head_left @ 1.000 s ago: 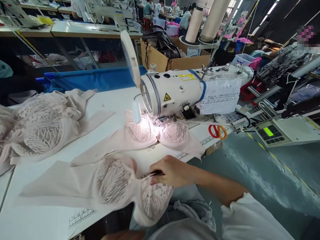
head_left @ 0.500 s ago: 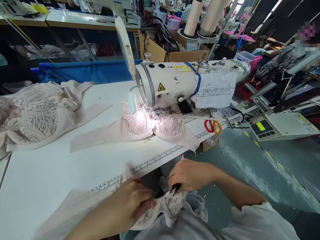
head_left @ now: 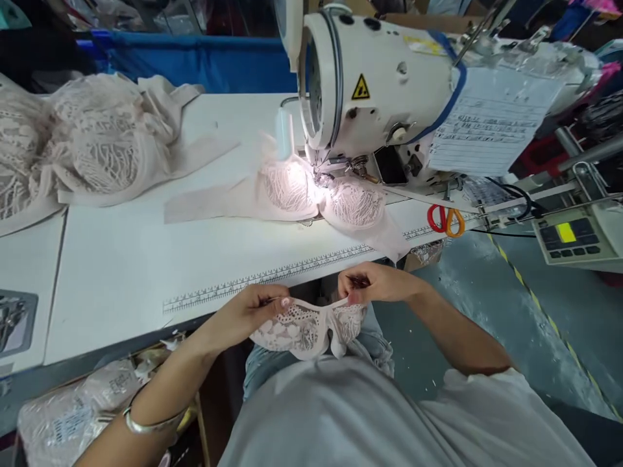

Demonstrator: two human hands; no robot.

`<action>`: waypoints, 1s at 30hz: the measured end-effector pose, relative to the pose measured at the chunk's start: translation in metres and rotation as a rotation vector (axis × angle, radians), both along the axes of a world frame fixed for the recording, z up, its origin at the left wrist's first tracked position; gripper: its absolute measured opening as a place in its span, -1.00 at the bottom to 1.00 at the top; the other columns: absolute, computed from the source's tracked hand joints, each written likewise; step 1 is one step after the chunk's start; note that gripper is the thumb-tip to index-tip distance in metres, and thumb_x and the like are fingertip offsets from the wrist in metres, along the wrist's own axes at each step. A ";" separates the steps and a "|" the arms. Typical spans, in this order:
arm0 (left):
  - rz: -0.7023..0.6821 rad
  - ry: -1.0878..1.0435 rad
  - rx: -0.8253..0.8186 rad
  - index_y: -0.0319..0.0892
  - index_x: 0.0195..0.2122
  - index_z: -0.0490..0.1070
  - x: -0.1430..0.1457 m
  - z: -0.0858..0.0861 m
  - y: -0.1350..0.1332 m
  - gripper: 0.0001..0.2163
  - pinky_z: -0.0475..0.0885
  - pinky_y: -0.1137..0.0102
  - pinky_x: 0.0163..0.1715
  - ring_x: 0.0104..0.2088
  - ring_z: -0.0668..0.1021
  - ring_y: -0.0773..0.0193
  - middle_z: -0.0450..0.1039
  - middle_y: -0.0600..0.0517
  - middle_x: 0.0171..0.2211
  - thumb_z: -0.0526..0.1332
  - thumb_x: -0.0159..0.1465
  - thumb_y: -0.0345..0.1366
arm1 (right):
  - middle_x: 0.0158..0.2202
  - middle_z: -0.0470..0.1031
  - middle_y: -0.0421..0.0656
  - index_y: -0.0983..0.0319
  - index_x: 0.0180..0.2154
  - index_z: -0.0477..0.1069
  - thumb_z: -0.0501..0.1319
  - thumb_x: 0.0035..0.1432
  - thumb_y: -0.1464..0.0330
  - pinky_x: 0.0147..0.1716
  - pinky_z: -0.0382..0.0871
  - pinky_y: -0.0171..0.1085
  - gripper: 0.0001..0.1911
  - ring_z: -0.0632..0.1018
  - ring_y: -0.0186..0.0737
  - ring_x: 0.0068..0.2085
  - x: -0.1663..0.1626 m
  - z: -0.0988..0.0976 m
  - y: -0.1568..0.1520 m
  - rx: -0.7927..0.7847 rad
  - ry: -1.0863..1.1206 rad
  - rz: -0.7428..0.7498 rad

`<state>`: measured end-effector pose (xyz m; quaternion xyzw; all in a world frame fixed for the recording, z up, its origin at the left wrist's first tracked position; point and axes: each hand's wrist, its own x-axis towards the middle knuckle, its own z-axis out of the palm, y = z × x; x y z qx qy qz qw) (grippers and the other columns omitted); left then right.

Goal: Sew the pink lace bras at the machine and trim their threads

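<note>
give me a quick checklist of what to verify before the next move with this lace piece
1. Left hand grips the lace bra piece: ok.
2. Right hand pinches its other end: ok.
3. Piece stretched between both hands, over the lap: ok.
4. Sewing machine needle area free: not ok, another lace bra lies under it.
5. Scissors on the table: ok.
6. Small tool in the right hand: cannot tell.

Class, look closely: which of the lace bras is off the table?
The lace bra held over the lap by the left hand and right hand; the others lie on the table.
</note>
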<state>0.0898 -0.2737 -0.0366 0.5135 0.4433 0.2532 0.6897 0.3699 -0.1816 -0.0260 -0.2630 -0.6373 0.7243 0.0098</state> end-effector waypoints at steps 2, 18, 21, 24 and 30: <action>0.075 -0.086 -0.052 -0.20 -0.57 0.26 0.000 -0.006 -0.002 -0.53 0.06 0.48 -0.55 -0.53 0.16 0.39 0.09 0.12 -0.56 0.26 0.27 0.07 | -0.39 0.38 -0.19 0.24 -0.53 0.24 0.34 0.10 -0.07 -0.39 0.11 -0.29 -0.44 0.29 -0.35 -0.39 0.002 -0.002 0.002 -0.042 0.051 -0.023; 0.436 -0.639 -0.529 -0.17 -0.58 0.16 0.026 -0.024 -0.003 -0.51 0.21 0.59 -0.73 -0.73 0.17 0.53 0.07 0.24 -0.73 0.54 -0.03 -0.14 | -0.65 -0.01 -0.38 0.16 -0.61 0.10 0.34 0.04 -0.16 -0.57 -0.13 -0.31 -0.35 -0.02 -0.43 -0.58 -0.006 -0.018 -0.010 -0.136 0.143 -0.301; 0.425 -0.650 -0.539 -0.17 -0.59 0.14 0.029 -0.023 -0.002 -0.49 0.20 0.60 -0.73 -0.73 0.16 0.55 0.06 0.24 -0.73 0.54 -0.04 -0.14 | -0.65 0.06 -0.38 0.19 -0.54 0.26 0.26 0.10 -0.20 -0.56 -0.08 -0.32 -0.40 0.03 -0.43 -0.60 -0.002 -0.013 -0.002 -0.016 0.162 -0.155; 0.387 -0.654 -0.533 -0.16 -0.59 0.12 0.036 -0.022 0.002 -0.48 0.16 0.60 -0.74 -0.74 0.13 0.55 0.03 0.25 -0.73 0.54 -0.04 -0.12 | -0.56 0.39 -0.28 0.23 -0.23 0.52 0.26 0.09 -0.19 -0.50 0.10 -0.33 -0.40 0.29 -0.37 -0.55 -0.004 -0.004 0.001 0.202 0.091 0.069; 0.414 -0.276 -0.111 -0.15 -0.53 0.29 0.041 -0.012 0.014 -0.61 0.30 0.46 -0.64 -0.63 0.36 0.38 0.31 0.12 -0.62 0.42 0.13 -0.02 | -0.48 0.50 -0.21 0.25 -0.38 0.55 0.24 0.30 0.18 -0.43 0.20 -0.36 -0.69 0.38 -0.39 -0.49 -0.007 0.010 -0.009 0.372 0.103 0.228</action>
